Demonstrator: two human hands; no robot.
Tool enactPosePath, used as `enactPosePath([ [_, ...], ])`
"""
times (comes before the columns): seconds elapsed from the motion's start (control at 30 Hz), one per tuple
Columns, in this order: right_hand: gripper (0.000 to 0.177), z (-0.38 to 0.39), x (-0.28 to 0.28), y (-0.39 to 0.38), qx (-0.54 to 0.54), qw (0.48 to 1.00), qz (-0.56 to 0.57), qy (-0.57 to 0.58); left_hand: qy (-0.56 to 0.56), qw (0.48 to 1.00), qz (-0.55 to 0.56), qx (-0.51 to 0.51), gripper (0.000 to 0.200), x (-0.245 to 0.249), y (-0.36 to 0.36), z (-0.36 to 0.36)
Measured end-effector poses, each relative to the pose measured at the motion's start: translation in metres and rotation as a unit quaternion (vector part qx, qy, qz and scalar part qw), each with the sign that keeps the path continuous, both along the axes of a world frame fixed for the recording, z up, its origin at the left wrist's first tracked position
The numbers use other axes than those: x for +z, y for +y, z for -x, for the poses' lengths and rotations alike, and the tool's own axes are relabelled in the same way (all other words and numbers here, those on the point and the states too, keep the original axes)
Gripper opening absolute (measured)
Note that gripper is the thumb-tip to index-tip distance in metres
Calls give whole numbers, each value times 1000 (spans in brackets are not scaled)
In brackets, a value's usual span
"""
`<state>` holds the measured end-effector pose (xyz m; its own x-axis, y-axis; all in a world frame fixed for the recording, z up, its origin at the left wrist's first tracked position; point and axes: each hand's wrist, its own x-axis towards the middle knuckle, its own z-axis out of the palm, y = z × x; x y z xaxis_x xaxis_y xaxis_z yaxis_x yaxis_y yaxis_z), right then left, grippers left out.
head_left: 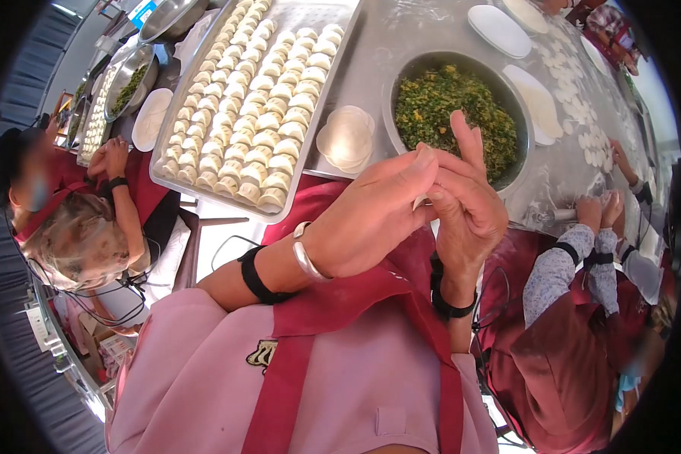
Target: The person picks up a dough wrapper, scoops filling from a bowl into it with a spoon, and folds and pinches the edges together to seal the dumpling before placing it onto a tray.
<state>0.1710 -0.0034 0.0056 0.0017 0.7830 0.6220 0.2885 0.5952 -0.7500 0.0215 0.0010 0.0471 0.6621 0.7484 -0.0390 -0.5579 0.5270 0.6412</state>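
Observation:
My left hand (374, 208) and my right hand (473, 204) meet in front of the filling bowl, fingers pressed together around a small pale piece of dough (420, 201), mostly hidden by the fingers. Behind my right hand is a steel bowl (392, 113) of chopped green and yellow filling (450, 98). A short stack of round wrappers (346, 138) lies left of the bowl. Farther left, a metal tray (315, 140) holds several rows of folded dumplings (265, 121).
A co-worker (76, 219) sits at the left near another filling bowl (147, 72) and a white plate (153, 119). At the right, a co-worker's sleeves (556, 261) reach the table beside a rolling pin (558, 215). White plates (499, 32) and scattered dough pieces (575, 98) lie beyond the bowl.

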Motion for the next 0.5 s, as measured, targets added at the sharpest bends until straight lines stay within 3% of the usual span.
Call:
enactPosePath([
  [0.2,28,5,-3,6,-19,999,24,-12,-2,999,37,-7,37,-6,11,-1],
  [0.3,36,15,8,7,-65,996,28,47,-16,996,84,0,36,-7,17,-1],
  [0.43,47,8,-2,13,-104,992,-1,-76,15,998,66,12,38,3,21,-8],
  [0.5,51,9,-4,16,-113,990,12,-86,51,998,48,-2,39,4,25,-7],
])
